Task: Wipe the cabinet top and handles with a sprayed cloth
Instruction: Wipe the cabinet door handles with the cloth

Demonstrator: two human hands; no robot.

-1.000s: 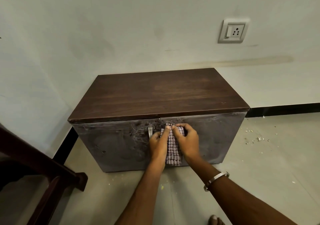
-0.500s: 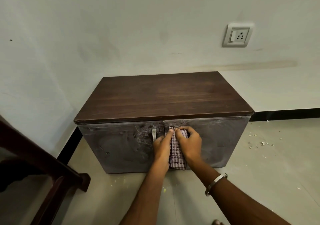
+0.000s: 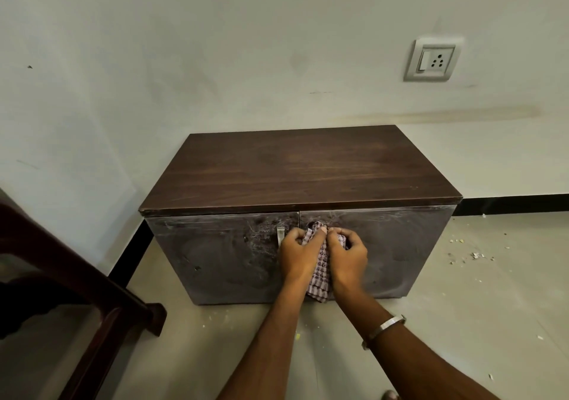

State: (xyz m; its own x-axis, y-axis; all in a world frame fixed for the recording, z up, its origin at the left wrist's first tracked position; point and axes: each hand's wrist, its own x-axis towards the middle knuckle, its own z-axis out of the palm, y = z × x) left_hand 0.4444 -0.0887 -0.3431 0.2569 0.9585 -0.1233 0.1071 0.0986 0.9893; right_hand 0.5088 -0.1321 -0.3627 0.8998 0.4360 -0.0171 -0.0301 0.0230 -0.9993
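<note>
The low cabinet [image 3: 308, 178] stands on the floor against the wall, its 2 doors dusty. The left hand [image 3: 298, 253] and right hand [image 3: 347, 256] press the checked cloth [image 3: 321, 268] against the right door, fingers clenched on it, just beside the metal handle [image 3: 280, 236].

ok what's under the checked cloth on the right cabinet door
Both hands, left hand and right hand, press the checked cloth against the right door. Whatever lies under it is covered. The left door's handle shows bare; a matching right handle cannot be seen.
</note>
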